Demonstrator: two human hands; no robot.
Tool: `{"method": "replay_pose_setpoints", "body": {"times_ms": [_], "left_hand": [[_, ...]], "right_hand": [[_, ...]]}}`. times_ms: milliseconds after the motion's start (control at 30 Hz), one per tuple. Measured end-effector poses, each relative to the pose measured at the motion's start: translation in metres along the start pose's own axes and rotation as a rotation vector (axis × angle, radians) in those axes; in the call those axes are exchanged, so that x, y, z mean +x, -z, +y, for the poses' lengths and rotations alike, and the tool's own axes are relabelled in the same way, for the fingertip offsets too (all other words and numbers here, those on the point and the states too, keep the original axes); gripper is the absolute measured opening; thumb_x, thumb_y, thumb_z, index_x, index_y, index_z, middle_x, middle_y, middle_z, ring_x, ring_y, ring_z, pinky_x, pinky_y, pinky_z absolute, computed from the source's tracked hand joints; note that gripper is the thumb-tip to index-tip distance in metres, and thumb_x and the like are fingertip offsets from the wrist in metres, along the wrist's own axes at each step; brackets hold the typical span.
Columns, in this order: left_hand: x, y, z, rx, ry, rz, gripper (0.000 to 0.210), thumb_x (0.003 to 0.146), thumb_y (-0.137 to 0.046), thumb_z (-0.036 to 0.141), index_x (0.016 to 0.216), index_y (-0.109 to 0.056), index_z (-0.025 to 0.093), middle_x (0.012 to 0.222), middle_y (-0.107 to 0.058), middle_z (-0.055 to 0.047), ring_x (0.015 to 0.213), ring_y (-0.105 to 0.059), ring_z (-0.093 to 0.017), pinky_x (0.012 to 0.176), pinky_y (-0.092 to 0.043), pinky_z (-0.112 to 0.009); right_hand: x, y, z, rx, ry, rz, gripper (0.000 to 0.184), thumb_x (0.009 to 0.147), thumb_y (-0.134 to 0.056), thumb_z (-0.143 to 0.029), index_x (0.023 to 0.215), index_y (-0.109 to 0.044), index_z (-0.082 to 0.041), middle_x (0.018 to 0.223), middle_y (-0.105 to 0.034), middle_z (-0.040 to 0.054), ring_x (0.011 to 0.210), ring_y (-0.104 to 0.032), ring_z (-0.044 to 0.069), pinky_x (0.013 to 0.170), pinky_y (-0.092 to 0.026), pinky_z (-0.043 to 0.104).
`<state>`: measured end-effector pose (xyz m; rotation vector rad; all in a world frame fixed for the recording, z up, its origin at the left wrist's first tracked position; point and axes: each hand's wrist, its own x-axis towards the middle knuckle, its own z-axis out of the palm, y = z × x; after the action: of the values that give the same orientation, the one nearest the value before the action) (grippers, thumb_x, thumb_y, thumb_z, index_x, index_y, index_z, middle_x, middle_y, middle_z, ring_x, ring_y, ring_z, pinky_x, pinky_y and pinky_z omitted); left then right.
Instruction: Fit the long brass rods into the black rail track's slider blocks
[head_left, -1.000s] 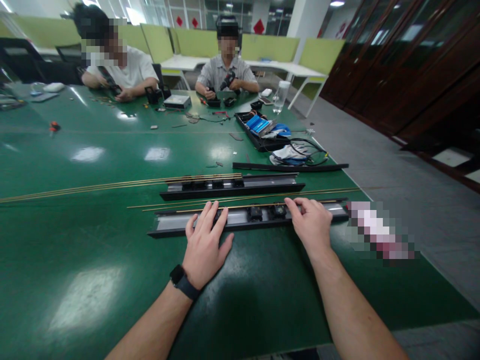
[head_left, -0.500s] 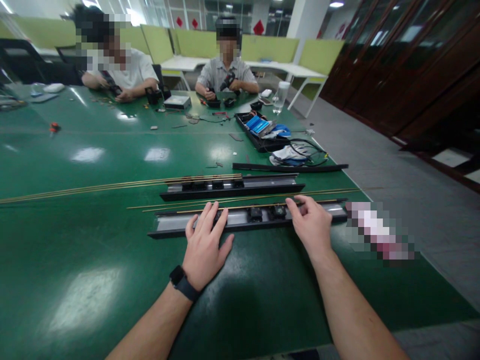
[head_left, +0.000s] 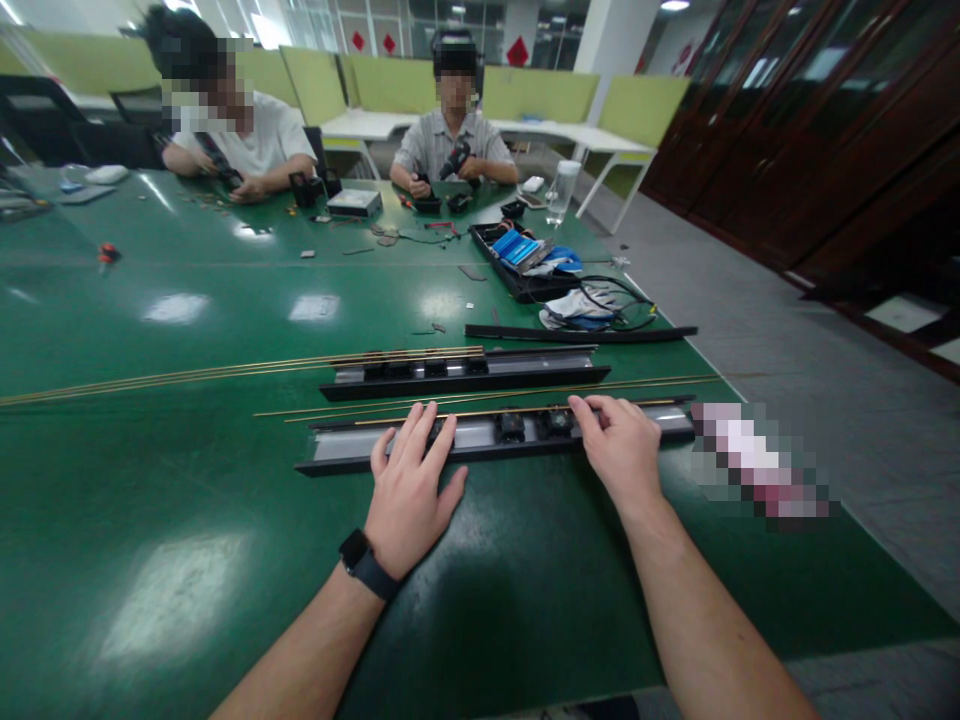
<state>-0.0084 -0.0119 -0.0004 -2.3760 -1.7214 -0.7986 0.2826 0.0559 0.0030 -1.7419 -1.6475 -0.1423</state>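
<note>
A long black-edged channel [head_left: 341, 447] with a pale grey inside lies across the table in front of me. Small black blocks [head_left: 511, 427] sit in it. My left hand [head_left: 411, 490], with a black watch on the wrist, rests on the channel with fingers spread, partly covering one block. Along the channel's far side runs a thin brass-coloured rod [head_left: 480, 414]. Thumb and fingers of my right hand [head_left: 621, 445] pinch this rod near the channel's right part; the fingertips hide the exact grip.
Behind lies a second channel [head_left: 465, 383] with blocks and long rods [head_left: 187, 376] over it. Farther back are a black strip [head_left: 581, 335], gloves [head_left: 577, 308] and a black tray [head_left: 525, 290]. Two people sit opposite, one holding a power drill [head_left: 454, 160]. The table's edge [head_left: 892, 560] runs along the right.
My right hand has shifted very slightly left along the channel, still pinched. My left hand has stayed in place.
</note>
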Motion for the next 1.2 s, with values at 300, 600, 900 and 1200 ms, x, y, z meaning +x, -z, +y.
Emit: {"method": "replay_pose_setpoints", "body": {"times_ms": [300,600,900,1200], "left_hand": [[0.0000,0.0003,0.0002,-0.003,0.000,-0.001,0.055,0.101,-0.060,0.033,0.155,-0.052,0.021,0.168,-0.043,-0.017,0.157,-0.039,-0.034,0.123,-0.029,-0.055],[0.0001,0.0000,0.0001,0.000,-0.001,-0.006,0.055,0.101,-0.060,0.033,0.154,-0.051,0.021,0.168,-0.042,-0.017,0.158,-0.038,-0.034,0.123,-0.029,-0.055],[0.0003,0.0001,0.0002,0.004,0.000,-0.008,0.056,0.101,-0.060,0.032,0.155,-0.051,0.021,0.168,-0.042,-0.018,0.158,-0.038,-0.034,0.122,-0.030,-0.055],[0.0000,-0.0001,-0.0004,-0.009,-0.002,-0.006,0.059,0.101,-0.058,0.031,0.158,-0.048,0.023,0.168,-0.042,-0.017,0.158,-0.038,-0.034,0.122,-0.030,-0.056]], "right_hand": [[0.0000,0.0014,0.0001,-0.042,-0.005,-0.006,0.064,0.103,-0.042,-0.071,0.087,-0.078,-0.021,0.073,-0.064,0.0052,0.074,-0.056,0.021,0.076,-0.034,0.036],[-0.0010,0.0006,-0.0016,0.084,-0.081,-0.020,0.058,0.098,-0.051,-0.073,0.103,-0.076,-0.022,0.068,-0.063,0.0014,0.072,-0.059,0.021,0.076,-0.038,0.035],[-0.0003,0.0013,-0.0014,0.022,-0.006,-0.019,0.062,0.102,-0.044,-0.071,0.086,-0.076,-0.021,0.073,-0.067,0.0046,0.074,-0.057,0.021,0.076,-0.036,0.035],[0.0001,0.0031,-0.0026,-0.038,-0.032,-0.042,0.064,0.103,-0.040,-0.071,0.088,-0.077,-0.022,0.075,-0.068,0.0068,0.077,-0.057,0.023,0.077,-0.034,0.036]]}}
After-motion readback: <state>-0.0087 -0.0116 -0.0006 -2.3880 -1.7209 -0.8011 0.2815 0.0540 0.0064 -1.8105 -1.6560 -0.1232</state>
